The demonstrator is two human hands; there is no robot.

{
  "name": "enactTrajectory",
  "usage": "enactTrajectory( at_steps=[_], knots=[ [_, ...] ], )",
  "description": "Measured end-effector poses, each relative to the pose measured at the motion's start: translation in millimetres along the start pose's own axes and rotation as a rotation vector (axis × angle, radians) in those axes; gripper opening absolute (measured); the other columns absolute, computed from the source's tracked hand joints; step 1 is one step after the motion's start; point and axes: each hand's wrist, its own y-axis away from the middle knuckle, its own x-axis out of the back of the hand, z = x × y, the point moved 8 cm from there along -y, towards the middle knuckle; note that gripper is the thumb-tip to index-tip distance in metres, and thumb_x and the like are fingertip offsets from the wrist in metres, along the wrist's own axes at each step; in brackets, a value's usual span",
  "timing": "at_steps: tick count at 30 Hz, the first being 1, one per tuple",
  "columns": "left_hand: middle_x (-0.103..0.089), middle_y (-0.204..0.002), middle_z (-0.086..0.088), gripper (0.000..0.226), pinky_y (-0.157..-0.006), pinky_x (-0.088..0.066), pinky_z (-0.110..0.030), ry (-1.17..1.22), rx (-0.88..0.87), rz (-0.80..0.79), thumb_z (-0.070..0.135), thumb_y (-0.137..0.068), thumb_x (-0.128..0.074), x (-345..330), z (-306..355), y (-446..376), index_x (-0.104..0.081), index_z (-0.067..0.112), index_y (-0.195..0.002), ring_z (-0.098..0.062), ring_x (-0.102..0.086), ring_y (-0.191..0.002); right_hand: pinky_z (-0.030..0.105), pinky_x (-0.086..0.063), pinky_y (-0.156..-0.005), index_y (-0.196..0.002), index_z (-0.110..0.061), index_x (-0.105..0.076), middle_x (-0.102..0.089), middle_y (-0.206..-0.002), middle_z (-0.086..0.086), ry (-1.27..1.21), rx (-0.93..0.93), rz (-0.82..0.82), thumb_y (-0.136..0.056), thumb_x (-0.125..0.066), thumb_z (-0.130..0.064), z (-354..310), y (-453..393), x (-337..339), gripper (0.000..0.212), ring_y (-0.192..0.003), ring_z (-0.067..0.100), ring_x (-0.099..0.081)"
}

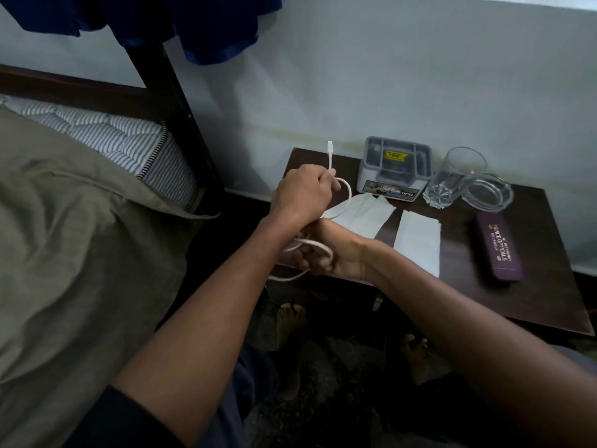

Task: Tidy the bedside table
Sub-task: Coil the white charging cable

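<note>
A white charging cable (348, 192) is held by both hands over the left front corner of the dark wooden bedside table (549, 302). My left hand (302, 197) pinches the cable just below its plug, which sticks up. My right hand (326, 250) grips loops of the same cable lower down, partly hidden under my left wrist. Two white folded tissues (418, 240) lie flat on the table right behind the hands.
At the table's back stand a grey organiser box (395, 169), a drinking glass (452, 179) and a glass ashtray (487, 192). A purple spectacle case (499, 245) lies at the right. The bed with an olive sheet (80, 237) is on the left. My bare feet (290, 324) are below.
</note>
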Motion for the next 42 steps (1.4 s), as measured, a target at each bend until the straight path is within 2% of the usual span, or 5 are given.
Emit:
enactTrajectory(
  at_steps=[15,21,31,38,42],
  knots=[
    [-0.080,-0.095,0.007,0.014,-0.088,-0.060,-0.049,-0.126,-0.011,-0.060,0.031,-0.107,-0.051,-27,16,9,-0.064,0.036,-0.107,-0.028,-0.074,-0.093,0.011,-0.022,-0.027,-0.086,-0.008,-0.059,-0.064,-0.064,0.014,0.071,-0.182,0.068,-0.111,-0.040,-0.024,9,26,53,0.035,-0.029,0.002,-0.039],
    [-0.074,-0.116,-0.004,0.035,-0.096,-0.054,-0.047,-0.186,0.038,0.003,0.035,-0.096,-0.050,-23,26,33,-0.081,0.023,-0.103,-0.030,-0.066,-0.111,0.022,-0.057,-0.048,-0.115,0.005,-0.064,-0.075,-0.119,0.033,0.195,-0.270,0.255,-0.108,-0.059,-0.035,36,72,79,0.040,-0.100,0.037,-0.080],
    [-0.077,-0.101,-0.005,0.048,-0.088,-0.062,-0.050,0.077,0.075,-0.240,0.041,-0.081,-0.039,-46,61,76,-0.071,0.018,-0.108,-0.031,-0.077,-0.089,0.032,-0.060,-0.064,-0.091,-0.022,-0.085,-0.078,-0.082,0.000,0.877,-0.074,0.609,-0.086,-0.084,-0.051,-9,139,103,0.029,-0.078,0.022,-0.075],
    [-0.067,-0.081,-0.012,0.016,-0.063,-0.057,-0.037,0.543,0.180,-0.337,0.007,-0.086,-0.060,-47,67,58,-0.060,0.014,-0.100,-0.023,-0.065,-0.056,0.046,-0.046,-0.120,-0.124,0.007,-0.069,-0.077,-0.118,0.015,0.476,0.197,0.296,-0.090,-0.073,0.007,-36,125,95,0.035,-0.119,0.024,-0.072],
    [-0.069,-0.099,-0.020,0.055,-0.064,-0.064,-0.032,0.563,0.243,-0.198,-0.005,-0.091,-0.068,-37,44,39,-0.041,0.015,-0.134,-0.013,-0.073,-0.060,0.045,-0.052,-0.112,-0.129,0.003,-0.065,-0.080,-0.095,0.016,0.279,0.118,0.250,-0.110,-0.055,-0.021,-38,125,96,0.032,-0.107,0.037,-0.078]
  ],
)
